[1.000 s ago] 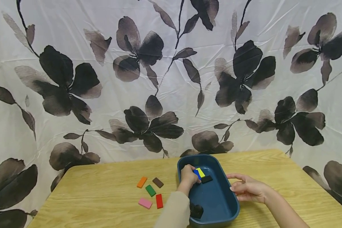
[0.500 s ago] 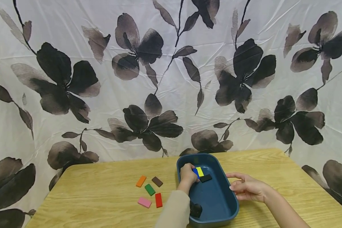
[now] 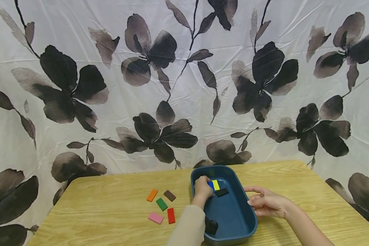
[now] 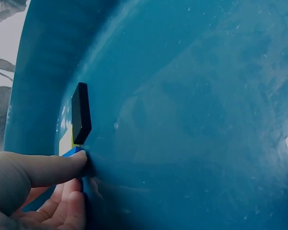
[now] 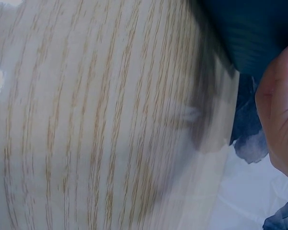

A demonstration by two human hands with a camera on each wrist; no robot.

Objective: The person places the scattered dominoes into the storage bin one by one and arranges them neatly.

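Note:
My left hand (image 3: 203, 188) reaches into the far left part of a dark blue tub (image 3: 230, 212). Between thumb and fingers it pinches a blue block (image 4: 73, 152), low at the tub's floor. Right beside that lies a yellow block (image 3: 216, 185), and a black block (image 3: 222, 192) lies at an angle just in front of it. Over on the tub's right side my right hand (image 3: 269, 204) touches the rim and outer wall, its fingers loosely extended. In the right wrist view only part of this hand shows, next to the tub's wall.
On the wooden table (image 3: 110, 212) left of the tub lie loose blocks: orange (image 3: 152, 195), brown (image 3: 169, 195), green (image 3: 161, 204), red (image 3: 171, 216) and pink (image 3: 155, 218). A floral cloth (image 3: 184, 85) hangs behind the table.
The yellow block has straightened beside the blue one, and the left hand has shifted very slightly. The right hand keeps its place at the tub's side.

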